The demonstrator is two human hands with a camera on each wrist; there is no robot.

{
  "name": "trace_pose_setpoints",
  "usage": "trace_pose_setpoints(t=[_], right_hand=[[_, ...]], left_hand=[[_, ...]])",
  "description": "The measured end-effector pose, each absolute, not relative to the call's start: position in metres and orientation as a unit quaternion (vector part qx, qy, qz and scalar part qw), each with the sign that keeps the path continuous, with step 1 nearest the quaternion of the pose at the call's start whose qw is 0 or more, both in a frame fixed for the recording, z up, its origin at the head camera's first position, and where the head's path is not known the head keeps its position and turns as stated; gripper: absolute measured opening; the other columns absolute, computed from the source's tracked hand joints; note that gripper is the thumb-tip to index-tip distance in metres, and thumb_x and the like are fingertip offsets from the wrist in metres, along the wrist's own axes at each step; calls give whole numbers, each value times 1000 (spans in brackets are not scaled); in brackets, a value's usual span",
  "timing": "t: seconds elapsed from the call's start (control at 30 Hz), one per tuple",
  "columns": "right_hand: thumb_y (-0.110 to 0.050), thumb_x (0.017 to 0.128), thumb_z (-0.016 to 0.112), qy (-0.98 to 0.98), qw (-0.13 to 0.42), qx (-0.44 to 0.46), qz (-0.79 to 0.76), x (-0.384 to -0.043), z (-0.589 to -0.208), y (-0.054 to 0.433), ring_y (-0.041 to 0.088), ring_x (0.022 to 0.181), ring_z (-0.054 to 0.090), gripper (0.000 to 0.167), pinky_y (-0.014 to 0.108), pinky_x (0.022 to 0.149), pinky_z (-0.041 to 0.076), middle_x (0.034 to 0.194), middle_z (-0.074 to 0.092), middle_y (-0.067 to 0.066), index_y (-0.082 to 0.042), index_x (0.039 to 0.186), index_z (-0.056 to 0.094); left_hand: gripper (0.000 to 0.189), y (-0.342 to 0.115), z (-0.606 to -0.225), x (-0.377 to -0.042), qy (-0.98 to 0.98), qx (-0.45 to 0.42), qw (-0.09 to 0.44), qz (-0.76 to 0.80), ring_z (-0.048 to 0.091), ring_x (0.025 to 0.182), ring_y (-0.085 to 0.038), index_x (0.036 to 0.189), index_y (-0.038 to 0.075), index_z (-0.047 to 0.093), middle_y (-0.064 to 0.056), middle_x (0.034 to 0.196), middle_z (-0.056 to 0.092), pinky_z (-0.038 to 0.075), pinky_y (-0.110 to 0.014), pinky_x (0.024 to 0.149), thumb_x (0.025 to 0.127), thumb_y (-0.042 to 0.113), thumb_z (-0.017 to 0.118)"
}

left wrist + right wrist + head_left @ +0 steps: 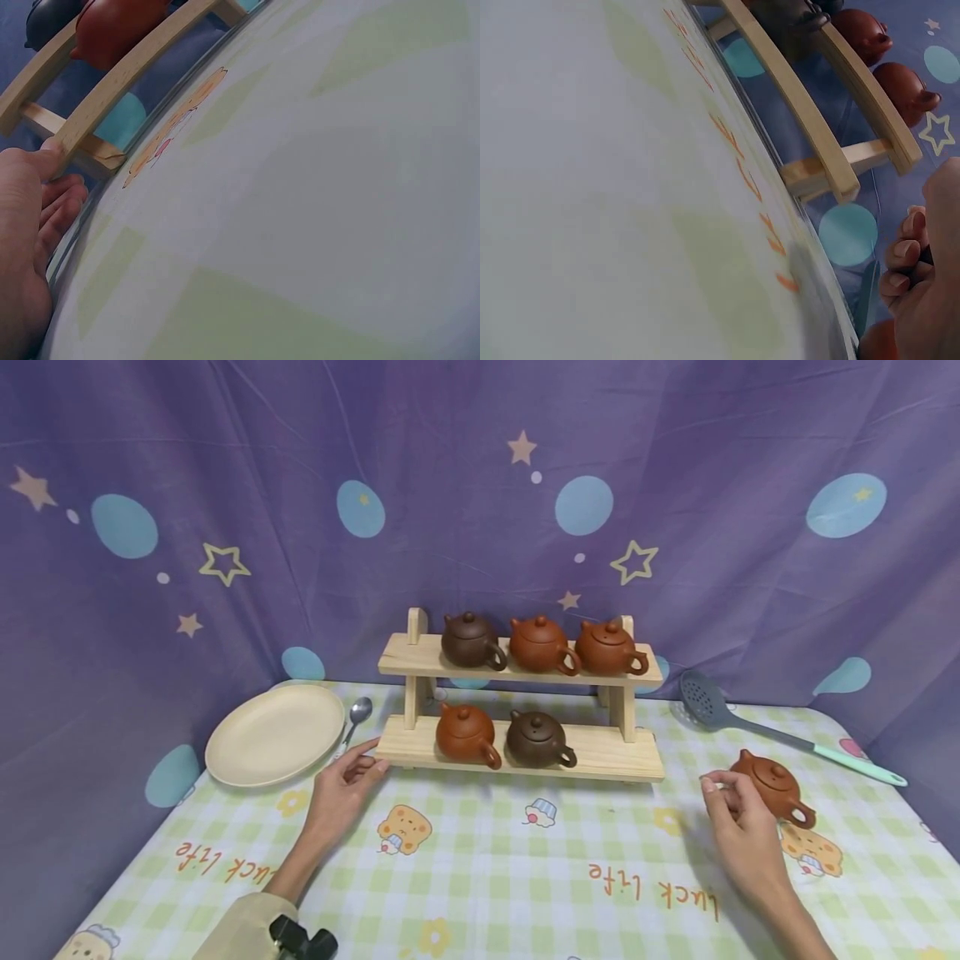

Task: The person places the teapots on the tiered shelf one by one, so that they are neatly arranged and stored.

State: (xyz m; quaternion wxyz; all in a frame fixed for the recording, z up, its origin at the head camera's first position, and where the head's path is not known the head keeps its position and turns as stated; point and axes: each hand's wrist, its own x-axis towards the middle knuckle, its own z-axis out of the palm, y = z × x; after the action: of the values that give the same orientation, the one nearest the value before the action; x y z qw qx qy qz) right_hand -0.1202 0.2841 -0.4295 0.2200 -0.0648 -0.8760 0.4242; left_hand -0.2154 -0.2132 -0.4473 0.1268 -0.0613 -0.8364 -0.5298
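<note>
A two-tier wooden display shelf (600, 762) stands mid-table, bearing several brown and reddish clay teapots on its two boards. My left hand (341, 797) grips the left end of the lower board; in the left wrist view the thumb lies against the board (112, 86) and the other fingers are below it. At right, my right hand (746, 839) hovers beside a reddish-brown teapot (776, 785), its fingers loosely curled with nothing visible in them. The hand partly covers that teapot, so any contact is hard to tell. The right wrist view shows the curled fingers (904, 251).
A cream oval plate (273, 735) and a metal spoon (360, 710) lie left of the shelf. At the back right lies a grey slotted skimmer (708, 702) with a mint handle. A purple patterned curtain (450, 460) hangs behind the checked tablecloth (525, 877).
</note>
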Motion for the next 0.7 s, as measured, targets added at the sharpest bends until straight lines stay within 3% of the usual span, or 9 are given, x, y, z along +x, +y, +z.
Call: trace_pose_setpoints(t=[0.23,0.4,0.47,0.57,0.63,0.7], right_hand=[[-29,111,49,-883,217,-96,405,-111,-428,302,-2,78,53,33,16,62,40,101,70,19,-2,129,56],[-31,111,50,-882,220,-125,399,-105,-429,317,-9,77,52,33,15,61,40,101,72,21,-2,127,56],[-30,110,51,-879,226,-134,398,-103,-430,324,-12,78,51,32,13,62,40,98,73,16,-2,126,57],[-28,109,53,-874,237,-139,401,-100,-432,333,-16,79,51,31,11,63,39,91,72,-3,-1,124,57],[-26,109,54,-871,241,-142,404,-99,-433,338,-16,78,51,30,10,63,38,87,68,-15,0,123,57],[-26,109,53,-868,241,-149,407,-97,-434,342,-13,74,52,29,11,61,39,82,65,-19,-1,121,56]], left_hand=[[47,-213,-447,-215,-837,-60,127,-530,67,93,-11,142,7,62,-12,104,72,52,-14,86,101,29,71],[47,-214,-448,-215,-837,-58,126,-530,67,93,-12,142,8,63,-12,104,72,52,-15,86,101,29,72],[47,-214,-448,-215,-836,-58,126,-531,67,92,-12,141,8,63,-12,104,72,52,-15,86,101,29,72],[47,-214,-448,-214,-834,-60,128,-534,67,92,-11,141,8,63,-12,103,72,52,-15,86,100,29,72],[46,-214,-448,-214,-833,-62,129,-535,67,92,-11,141,8,63,-12,103,72,52,-15,86,100,29,72],[46,-214,-448,-215,-832,-62,129,-535,67,92,-11,141,9,63,-11,103,72,52,-15,86,100,28,72]])
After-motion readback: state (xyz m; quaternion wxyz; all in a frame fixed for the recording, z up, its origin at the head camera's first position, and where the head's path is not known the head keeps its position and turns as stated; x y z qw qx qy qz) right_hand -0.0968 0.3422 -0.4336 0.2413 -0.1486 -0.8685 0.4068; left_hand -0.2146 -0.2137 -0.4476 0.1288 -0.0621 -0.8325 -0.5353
